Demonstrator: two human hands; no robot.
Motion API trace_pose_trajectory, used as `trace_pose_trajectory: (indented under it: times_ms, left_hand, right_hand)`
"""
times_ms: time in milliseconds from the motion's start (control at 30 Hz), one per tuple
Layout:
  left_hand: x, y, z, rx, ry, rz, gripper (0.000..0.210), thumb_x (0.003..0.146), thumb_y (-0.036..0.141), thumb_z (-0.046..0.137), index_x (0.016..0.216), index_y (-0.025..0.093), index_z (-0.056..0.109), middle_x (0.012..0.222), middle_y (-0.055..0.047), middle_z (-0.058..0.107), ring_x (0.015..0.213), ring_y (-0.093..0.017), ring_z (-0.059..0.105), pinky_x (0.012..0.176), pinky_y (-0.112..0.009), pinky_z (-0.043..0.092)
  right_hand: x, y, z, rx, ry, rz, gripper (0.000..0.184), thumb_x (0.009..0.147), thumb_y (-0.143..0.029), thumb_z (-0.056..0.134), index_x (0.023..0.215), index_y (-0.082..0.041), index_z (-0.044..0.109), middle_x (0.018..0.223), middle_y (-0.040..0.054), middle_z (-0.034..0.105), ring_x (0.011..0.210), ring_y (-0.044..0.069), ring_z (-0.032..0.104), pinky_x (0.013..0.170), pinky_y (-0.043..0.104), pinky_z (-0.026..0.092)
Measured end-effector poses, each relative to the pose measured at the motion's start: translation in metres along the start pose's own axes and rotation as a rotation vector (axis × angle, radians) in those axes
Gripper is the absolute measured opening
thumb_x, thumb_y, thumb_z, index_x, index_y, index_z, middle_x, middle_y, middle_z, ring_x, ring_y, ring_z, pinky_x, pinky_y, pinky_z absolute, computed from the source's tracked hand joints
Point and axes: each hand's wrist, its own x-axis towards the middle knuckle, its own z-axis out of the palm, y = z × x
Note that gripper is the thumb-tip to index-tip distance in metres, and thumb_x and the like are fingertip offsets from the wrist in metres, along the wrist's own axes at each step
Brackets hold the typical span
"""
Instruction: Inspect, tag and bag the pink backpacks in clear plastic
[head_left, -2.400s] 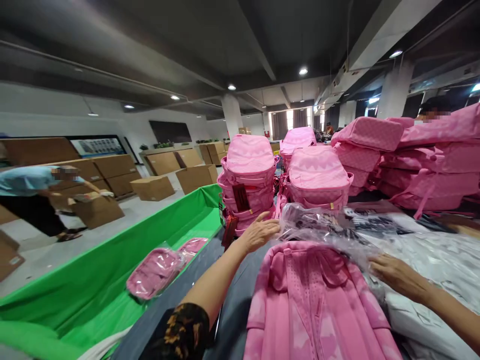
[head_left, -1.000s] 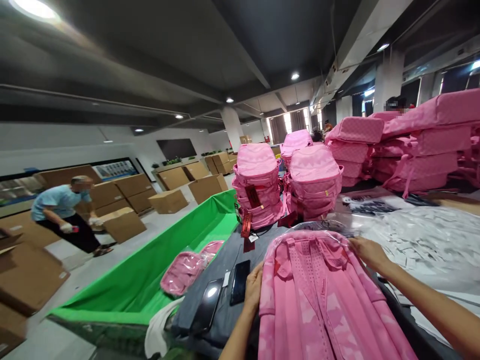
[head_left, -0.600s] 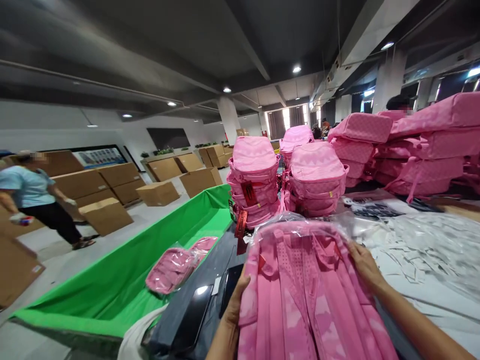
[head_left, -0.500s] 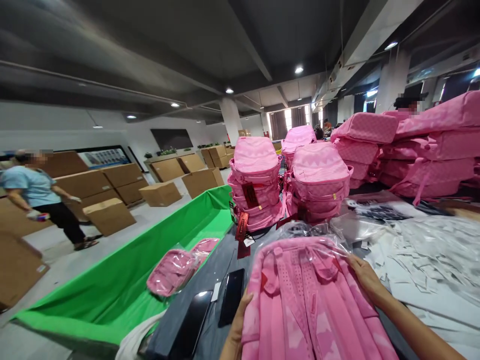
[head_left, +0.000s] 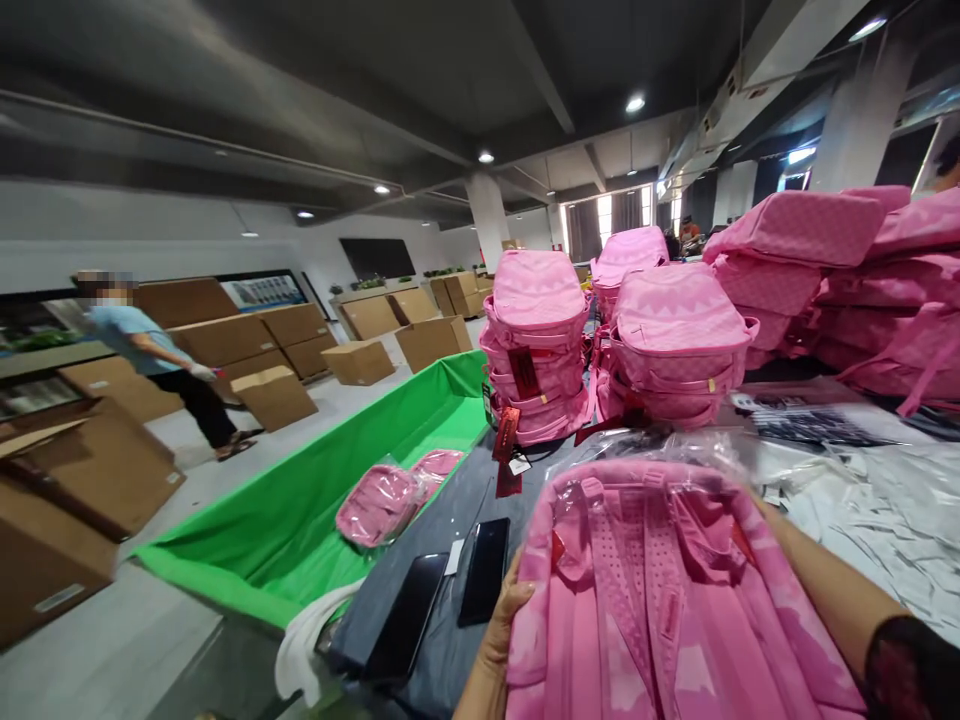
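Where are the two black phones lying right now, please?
The two black phones lie side by side on the grey table, just left of the left hand gripping the bagged pink backpack.

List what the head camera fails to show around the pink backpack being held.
- Right hand: hidden behind the backpack; only the forearm shows.
- Left hand: fingers on the backpack's side, palm and wrist partly cut by the bottom edge.
- Backpack's lower half: cut off by the bottom edge.
- Red hang tags on the stacked backpacks: print too small.
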Motion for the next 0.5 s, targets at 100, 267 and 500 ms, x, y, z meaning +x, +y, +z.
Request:
trace_pose_trajectory:
  times_ms: [100, 267, 500]
  left_hand:
    - [-0.007, 0.000, 0.009, -0.062, -0.028, 0.034, 0.071, 0.048, 0.039, 0.085, 0.116, 0.025, 0.070, 0.113, -0.009, 0.075, 0.116, -0.038, 0.066, 0.104, -0.046, 0.052]
    - [-0.018, -0.003, 0.013, -0.107, -0.014, -0.018, 0.073, 0.058, 0.037, 0.083, 0.127, 0.023, 0.065, 0.112, -0.009, 0.075, 0.117, -0.038, 0.066, 0.106, -0.047, 0.050]
    - [-0.010, -0.003, 0.012, -0.010, -0.019, -0.081, 0.067, 0.058, 0.040, 0.084, 0.120, 0.022, 0.066, 0.108, -0.009, 0.075, 0.112, -0.036, 0.068, 0.102, -0.045, 0.051]
  right_hand:
    - [0.034, -0.014, -0.028, 0.010, 0.026, 0.020, 0.047, 0.095, -0.055, 0.045, 0.090, -0.018, 0.073, 0.101, 0.0083, 0.077, 0.090, 0.018, 0.072, 0.083, 0.037, 0.059]
    - [-0.010, -0.002, -0.062, 0.168, -0.187, 0.140, 0.047, 0.072, -0.045, 0.062, 0.112, -0.023, 0.074, 0.126, 0.0153, 0.071, 0.116, 0.033, 0.066, 0.089, 0.045, 0.057]
    - [-0.051, 0.001, -0.035, -0.025, -0.133, 0.089, 0.057, 0.064, -0.055, 0.077, 0.109, -0.021, 0.071, 0.112, 0.0112, 0.075, 0.104, 0.032, 0.069, 0.089, 0.040, 0.056]
